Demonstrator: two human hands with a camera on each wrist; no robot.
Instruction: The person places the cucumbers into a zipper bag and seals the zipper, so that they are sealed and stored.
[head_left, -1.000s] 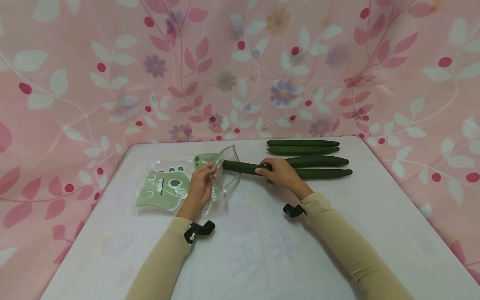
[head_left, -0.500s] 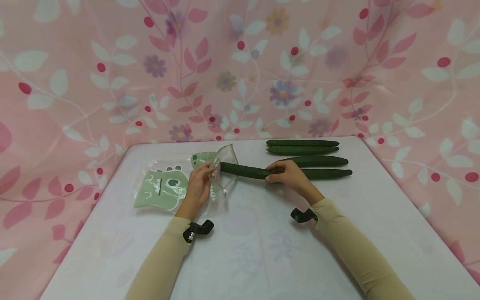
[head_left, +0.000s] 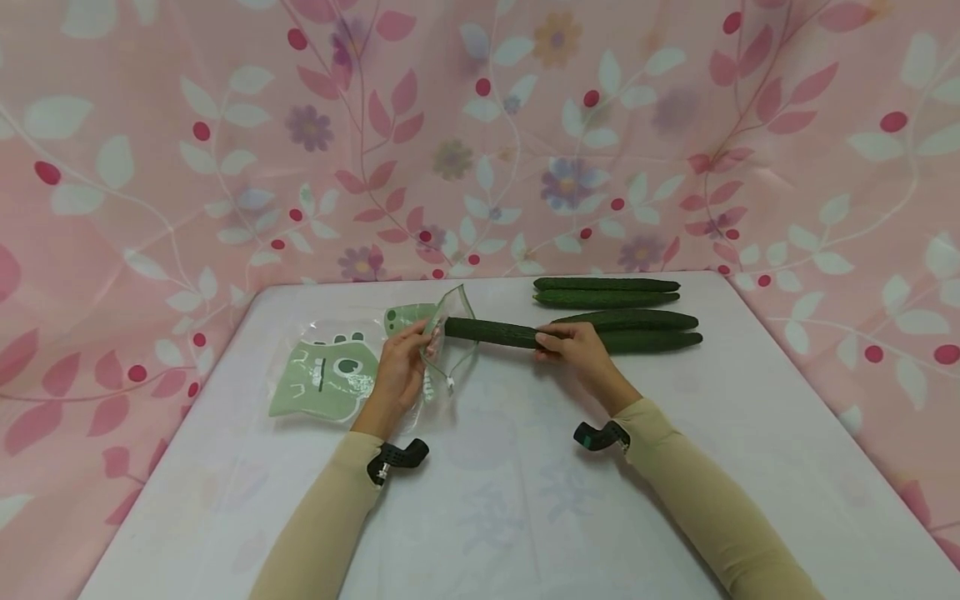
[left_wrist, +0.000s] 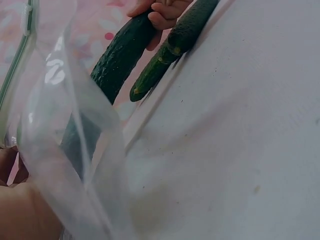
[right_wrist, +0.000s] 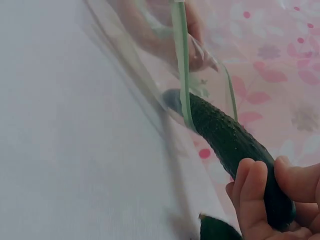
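A dark green cucumber (head_left: 491, 332) spans the gap between the two hands. My right hand (head_left: 581, 354) grips its right end, with thumb and fingers around it in the right wrist view. The other end of the cucumber (right_wrist: 220, 132) reaches inside the mouth of a clear zip bag (head_left: 453, 354) with a green zip edge (right_wrist: 184, 65). My left hand (head_left: 402, 371) pinches the bag near its mouth and keeps it raised. Green cartoon print (head_left: 330, 379) covers the bag's body, which lies on the table to the left.
Two cucumbers (head_left: 606, 292) lie side by side at the back of the white table (head_left: 480, 500). Two more cucumbers (head_left: 652, 332) lie closer, just behind and right of my right hand. A pink floral cloth (head_left: 480, 142) hangs behind the table.
My right hand has moved its grip to the cucumber's right end and drawn it clear of the other cucumbers. The cucumber's tilt shifts slightly. The left hand and bag stay nearly still.
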